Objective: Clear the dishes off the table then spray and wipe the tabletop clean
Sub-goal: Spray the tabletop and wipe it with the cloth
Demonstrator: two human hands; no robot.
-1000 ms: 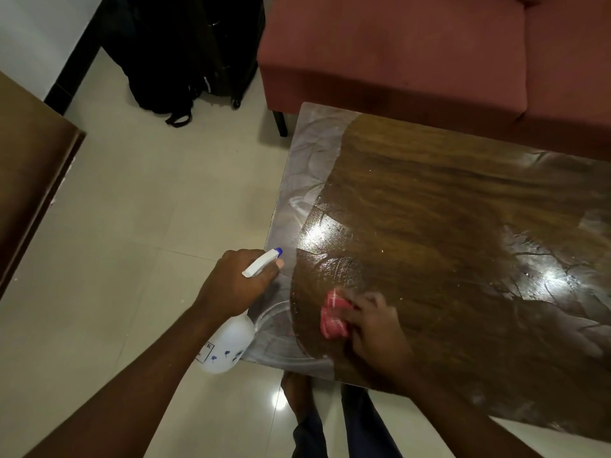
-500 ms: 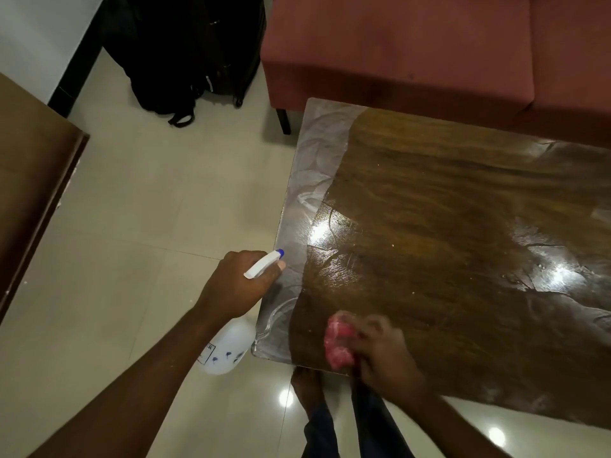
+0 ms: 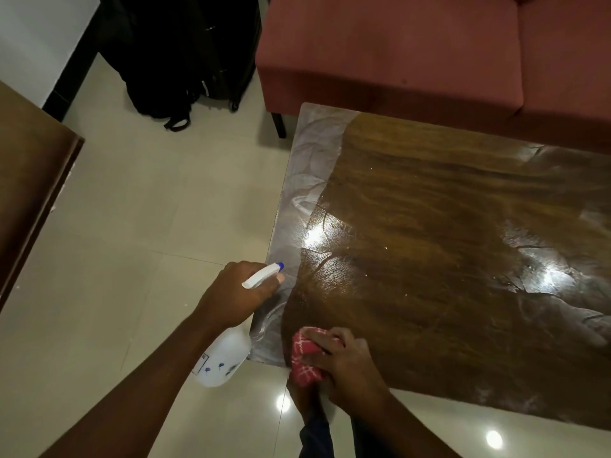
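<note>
R hand [image 3: 347, 368] pressing red cloth [image 3: 305, 360] on tabletop [image 3: 429, 259], L hand [image 3: 236, 294] gripping spray bottle [image 3: 224, 358]

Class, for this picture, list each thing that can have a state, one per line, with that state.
left hand: grips bottle
bottle: held beside tabletop's corner, nozzle pointing at tabletop
right hand: holds cloth
cloth: bunched, at tabletop's near edge
tabletop: glossy, pale specks on it
</note>
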